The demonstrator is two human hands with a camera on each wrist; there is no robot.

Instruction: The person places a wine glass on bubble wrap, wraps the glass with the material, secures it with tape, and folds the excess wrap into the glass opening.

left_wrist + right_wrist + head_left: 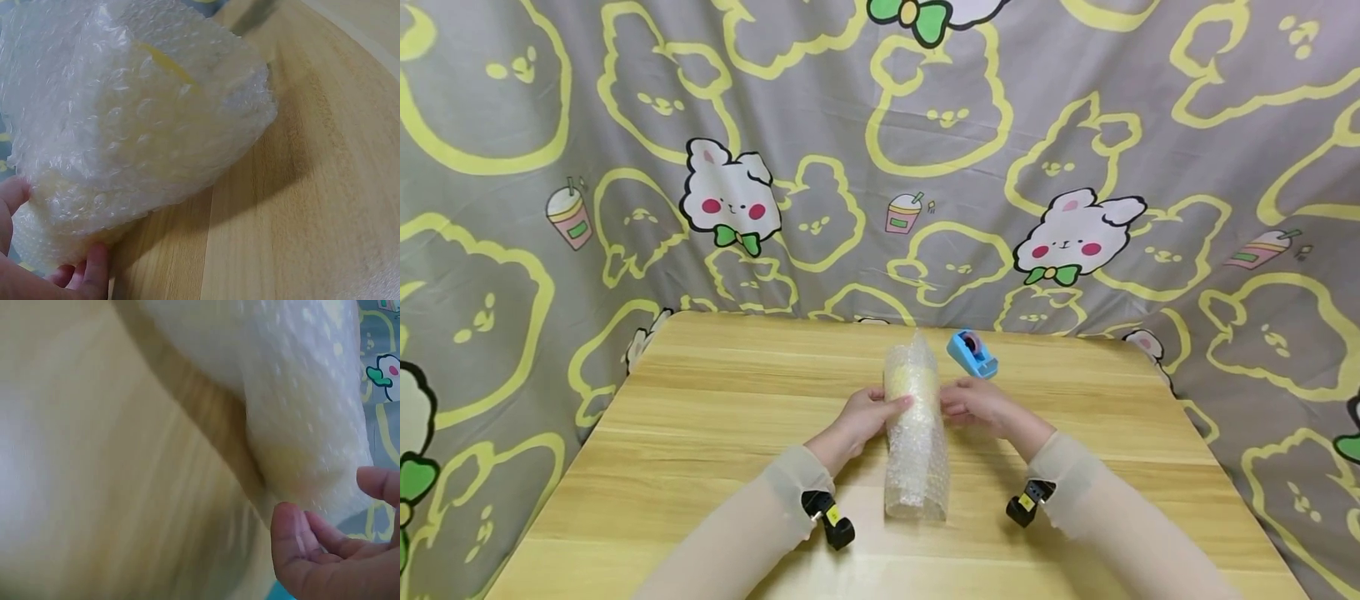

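Note:
A long bundle of clear bubble wrap (916, 467) lies on the table in front of me, rolled around something pale yellow that shows blurred through the layers. My left hand (863, 418) grips its left side, thumb over the top and fingers low against the side. In the left wrist view the bubble wrap (144, 131) has a loose open end with a yellow edge showing inside. My right hand (981, 404) is at the bundle's right side. The right wrist view has its fingers (289, 534) loosely bent beside the wrap, with nothing between them and the thumb.
A blue tape dispenser (972, 356) with a roll of tape stands behind my right hand, close to the bundle's far end. The wooden table (715, 392) reaches back to a grey curtain (820, 108) with cartoon prints, which also hangs along both sides.

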